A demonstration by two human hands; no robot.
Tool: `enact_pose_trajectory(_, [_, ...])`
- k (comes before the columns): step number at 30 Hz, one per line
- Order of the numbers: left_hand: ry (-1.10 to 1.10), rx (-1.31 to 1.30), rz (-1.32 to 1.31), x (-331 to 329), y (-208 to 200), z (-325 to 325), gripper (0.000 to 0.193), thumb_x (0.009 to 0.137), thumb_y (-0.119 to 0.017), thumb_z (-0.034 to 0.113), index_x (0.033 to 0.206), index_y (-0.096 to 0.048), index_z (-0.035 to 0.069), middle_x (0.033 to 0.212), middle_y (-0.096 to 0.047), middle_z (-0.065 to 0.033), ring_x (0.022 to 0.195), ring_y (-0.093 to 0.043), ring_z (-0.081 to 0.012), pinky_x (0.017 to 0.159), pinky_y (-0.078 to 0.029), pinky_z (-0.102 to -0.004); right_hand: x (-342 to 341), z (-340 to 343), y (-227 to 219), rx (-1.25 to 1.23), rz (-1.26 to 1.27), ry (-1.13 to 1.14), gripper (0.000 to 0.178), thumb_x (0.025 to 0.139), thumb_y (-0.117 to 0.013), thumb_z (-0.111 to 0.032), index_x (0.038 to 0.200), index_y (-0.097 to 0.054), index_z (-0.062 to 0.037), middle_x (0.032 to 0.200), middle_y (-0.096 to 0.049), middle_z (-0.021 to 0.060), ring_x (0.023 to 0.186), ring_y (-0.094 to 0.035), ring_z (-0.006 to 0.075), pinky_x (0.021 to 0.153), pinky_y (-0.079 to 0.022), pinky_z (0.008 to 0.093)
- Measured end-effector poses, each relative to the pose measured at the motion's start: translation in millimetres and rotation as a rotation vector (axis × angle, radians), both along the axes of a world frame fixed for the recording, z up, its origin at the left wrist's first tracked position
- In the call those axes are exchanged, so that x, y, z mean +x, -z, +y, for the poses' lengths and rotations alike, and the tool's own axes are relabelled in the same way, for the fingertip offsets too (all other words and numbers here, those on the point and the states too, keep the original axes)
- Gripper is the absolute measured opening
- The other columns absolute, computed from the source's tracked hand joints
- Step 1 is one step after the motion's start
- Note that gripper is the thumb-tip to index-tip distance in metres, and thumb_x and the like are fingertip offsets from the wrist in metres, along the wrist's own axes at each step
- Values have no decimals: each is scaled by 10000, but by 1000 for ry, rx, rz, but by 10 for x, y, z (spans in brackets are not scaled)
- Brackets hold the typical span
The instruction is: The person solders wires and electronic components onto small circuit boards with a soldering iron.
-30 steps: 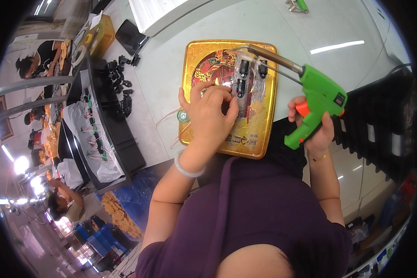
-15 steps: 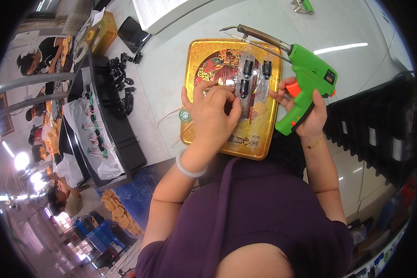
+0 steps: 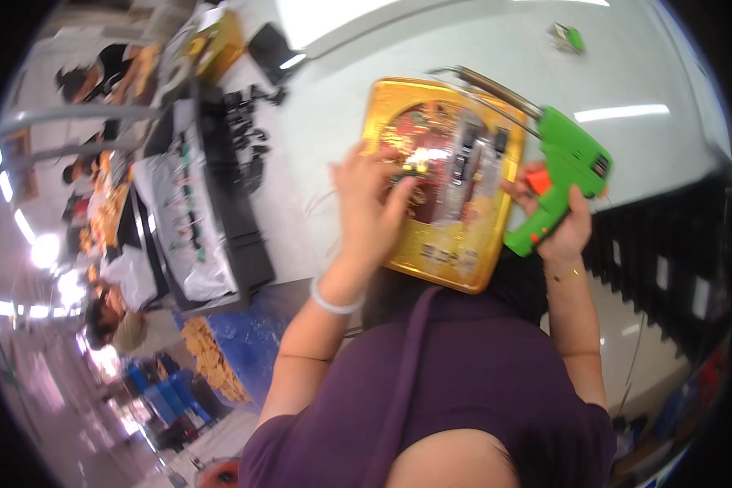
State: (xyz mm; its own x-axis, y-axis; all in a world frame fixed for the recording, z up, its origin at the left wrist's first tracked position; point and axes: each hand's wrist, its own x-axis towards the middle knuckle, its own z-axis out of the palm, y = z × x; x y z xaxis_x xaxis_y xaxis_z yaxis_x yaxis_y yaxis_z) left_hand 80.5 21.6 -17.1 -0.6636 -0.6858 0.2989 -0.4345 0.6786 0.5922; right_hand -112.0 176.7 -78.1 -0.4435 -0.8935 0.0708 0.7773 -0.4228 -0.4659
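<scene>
My right hand is wrapped round the handle of a green soldering gun with an orange trigger; its metal tip and thin feed tube point up-left over the gold tin lid. My left hand is above the lid's left side, thumb and fingers curled together by a small dark greenish piece; blur hides whether they grip it. Thin pale wires stick out left of that hand. Small black housings lie on clear tape strips down the lid's right half.
A black tray lined with white plastic, holding wired green parts, stands on the left. Black pieces lie beside it. A white box is at the far edge, a small green-handled tool far right. Black crates stand right.
The whole view has shifted, with lid and gun now lower and further right in it. My left hand has moved left off the black housing; a dark greenish piece now shows at its fingertips.
</scene>
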Motion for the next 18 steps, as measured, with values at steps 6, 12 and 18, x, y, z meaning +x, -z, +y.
enact_pose_trajectory(6, [134, 281, 577, 209, -114, 196, 124, 845, -510, 29, 956, -460, 54, 1084, -582, -106, 1166, -444, -326, 1031, -191, -499, 19, 109, 17, 85, 85, 36, 487, 874, -412, -378, 1151, -419, 22, 1065, -478, 138, 932, -462, 225, 959, -343, 481])
enact_pose_trajectory(12, [2, 626, 1180, 993, -1151, 8, 100, 905, -460, 91, 981, -398, 77, 994, -586, -162, 1017, -549, -304, 937, -391, -427, -6, 148, -47, 61, 141, -3, 465, 879, -424, -367, 1156, -421, 6, 1081, -465, 120, 965, -443, 212, 966, -338, 440])
enact_pose_trajectory(18, [-233, 454, 1207, 2446, -1555, -1027, 134, 913, -462, 158, 931, -525, 41, 958, -588, -124, 943, -552, -245, 931, -416, -418, -32, 66, -91, 14, 132, -48, 428, 889, -414, -328, 1175, -404, -9, 1095, -458, 129, 988, -440, 218, 982, -330, 439])
